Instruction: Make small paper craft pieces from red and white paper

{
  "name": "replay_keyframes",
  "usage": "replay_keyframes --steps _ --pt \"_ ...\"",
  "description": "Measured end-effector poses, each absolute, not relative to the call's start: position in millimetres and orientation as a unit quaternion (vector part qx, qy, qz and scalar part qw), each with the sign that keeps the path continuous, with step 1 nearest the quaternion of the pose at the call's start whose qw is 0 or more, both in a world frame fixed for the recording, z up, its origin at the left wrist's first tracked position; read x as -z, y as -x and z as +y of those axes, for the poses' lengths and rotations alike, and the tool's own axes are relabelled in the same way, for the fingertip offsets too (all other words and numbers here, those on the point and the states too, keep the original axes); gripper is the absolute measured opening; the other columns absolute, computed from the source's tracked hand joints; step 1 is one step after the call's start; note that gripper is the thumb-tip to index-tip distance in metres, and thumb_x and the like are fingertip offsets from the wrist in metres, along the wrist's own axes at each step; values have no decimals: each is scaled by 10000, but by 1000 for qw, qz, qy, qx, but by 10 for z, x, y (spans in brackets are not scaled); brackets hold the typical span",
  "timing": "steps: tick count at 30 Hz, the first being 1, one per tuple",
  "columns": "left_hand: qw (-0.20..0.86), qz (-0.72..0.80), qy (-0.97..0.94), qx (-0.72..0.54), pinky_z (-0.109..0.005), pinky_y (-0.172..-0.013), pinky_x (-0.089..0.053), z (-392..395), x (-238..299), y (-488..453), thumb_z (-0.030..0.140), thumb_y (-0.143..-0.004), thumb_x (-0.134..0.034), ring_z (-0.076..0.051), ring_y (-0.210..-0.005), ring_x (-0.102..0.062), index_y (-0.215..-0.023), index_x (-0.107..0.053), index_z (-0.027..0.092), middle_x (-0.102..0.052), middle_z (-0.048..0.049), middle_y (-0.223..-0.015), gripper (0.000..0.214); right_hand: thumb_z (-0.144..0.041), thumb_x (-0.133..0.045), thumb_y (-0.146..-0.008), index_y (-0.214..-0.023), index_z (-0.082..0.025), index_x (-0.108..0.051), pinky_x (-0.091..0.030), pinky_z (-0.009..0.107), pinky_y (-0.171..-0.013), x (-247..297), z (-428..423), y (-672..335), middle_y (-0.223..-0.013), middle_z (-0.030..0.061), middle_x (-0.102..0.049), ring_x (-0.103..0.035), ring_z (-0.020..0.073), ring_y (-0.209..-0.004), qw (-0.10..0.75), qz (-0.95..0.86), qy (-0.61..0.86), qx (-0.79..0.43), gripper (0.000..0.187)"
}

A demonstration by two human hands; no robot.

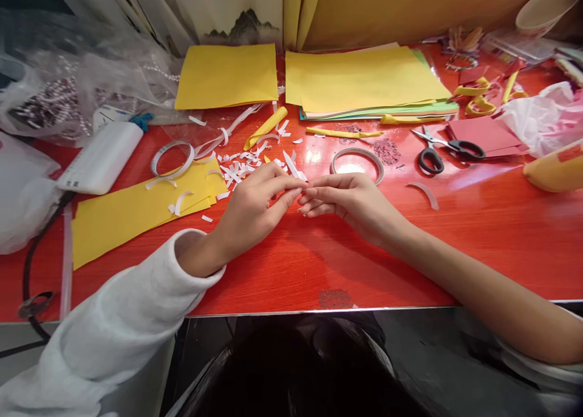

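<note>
My left hand (255, 207) and my right hand (348, 200) meet fingertip to fingertip over the red table (478, 235). Both pinch a tiny white scrap (303, 186), perhaps a bit of tape backing, too small to name for sure. A white sleeve covers my left forearm; my right forearm is bare. Just behind my right hand lies a roll of double-sided tape (357, 156). White paper scraps (241, 168) are strewn behind my left hand.
Yellow paper sheets (136, 213) lie at left, more yellow sheets (228, 74) and a paper stack (364, 80) at the back. Scissors (444, 150) and red card (483, 135) sit at right. Another tape ring (172, 159), a white device (102, 159) and plastic bags (68, 83) crowd the left.
</note>
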State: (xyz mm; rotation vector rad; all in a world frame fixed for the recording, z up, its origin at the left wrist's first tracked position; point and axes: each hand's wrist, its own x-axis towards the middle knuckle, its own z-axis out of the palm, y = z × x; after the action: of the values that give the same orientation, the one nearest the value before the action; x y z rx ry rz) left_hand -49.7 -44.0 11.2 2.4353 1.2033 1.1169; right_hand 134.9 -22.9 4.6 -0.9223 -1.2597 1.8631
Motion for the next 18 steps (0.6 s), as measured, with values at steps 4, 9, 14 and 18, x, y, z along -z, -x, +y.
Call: replay_keyframes --steps 4,9,14,18 --pt "117 417 -822 -370 -222 -692 -478 -446 -121 492 126 -867 -546 -97 -748 -573 -947 -680 167 -604 -21 -811 161 -229 -673 -786 -826 -120 -706 -565 246 -727 -39 -226 -1353 -777 65 -718 -685 124 -701 349 -476 358 -724 121" --pt "62 416 -833 -359 -241 -729 -487 -462 -132 488 131 -879 -524 -114 -797 -582 -956 -663 166 -619 -33 -845 162 -220 -667 -787 -804 -132 -712 -567 254 -726 -70 -221 -1353 -780 64 -717 -681 119 -681 360 -469 364 -720 101" --pt "-34 398 -845 -356 -289 -762 -489 -439 -85 516 167 -882 -522 -151 -842 -573 -1055 -609 166 -601 -54 -890 195 -262 -687 -768 -787 -140 -708 -577 268 -700 -99 -215 -1351 -778 64 -713 -676 128 -663 353 -476 380 -710 125" --pt "-71 390 -847 -354 -293 -709 -480 -400 -44 550 220 -880 -540 -162 -865 -555 -1122 -580 225 -547 -54 -942 244 -294 -687 -770 -782 -147 -702 -577 278 -689 -118 -219 -1357 -775 58 -709 -674 133 -654 347 -499 377 -699 149"
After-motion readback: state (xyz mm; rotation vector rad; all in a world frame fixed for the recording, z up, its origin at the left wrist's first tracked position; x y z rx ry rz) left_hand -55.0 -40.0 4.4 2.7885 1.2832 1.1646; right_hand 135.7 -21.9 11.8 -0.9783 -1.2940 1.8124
